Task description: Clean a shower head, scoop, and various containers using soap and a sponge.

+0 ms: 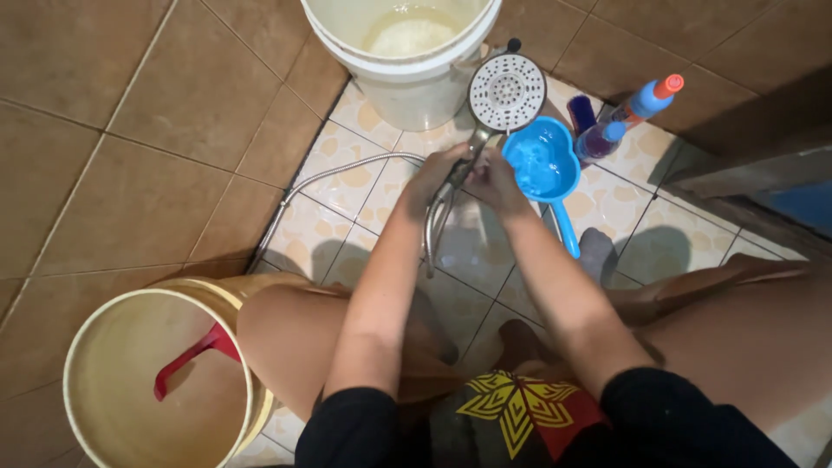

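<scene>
A chrome shower head (506, 92) with a round perforated face points up towards me. My left hand (438, 173) grips its handle just below the head. My right hand (496, 179) is closed on the same handle from the other side, next to a blue heart-shaped water dipper (542, 162) with water in it. The metal hose (325, 178) runs from the handle across the floor to the left and loops down between my forearms.
A white bucket (407, 74) with water stands at the top. A yellow bucket (156, 381) holding a red dipper (195, 354) sits at lower left beside my knee. Plastic bottles (637, 108) lie on the tiled floor at upper right.
</scene>
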